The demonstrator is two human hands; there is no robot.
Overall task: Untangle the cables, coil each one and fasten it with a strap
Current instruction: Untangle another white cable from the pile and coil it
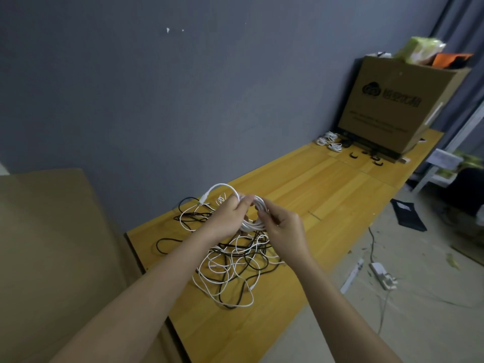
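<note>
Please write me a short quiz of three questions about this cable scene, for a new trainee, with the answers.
1. True or false: both hands hold the white coil above the table.
2. What lies under the hands? A) one black cable only B) a tangled pile of white and black cables C) folded cloth
3. Where do the finished white coils lie?

Key
1. True: the left hand and right hand both grip it.
2. B
3. At the far end of the table, beside the cardboard box, near loose black straps.
</note>
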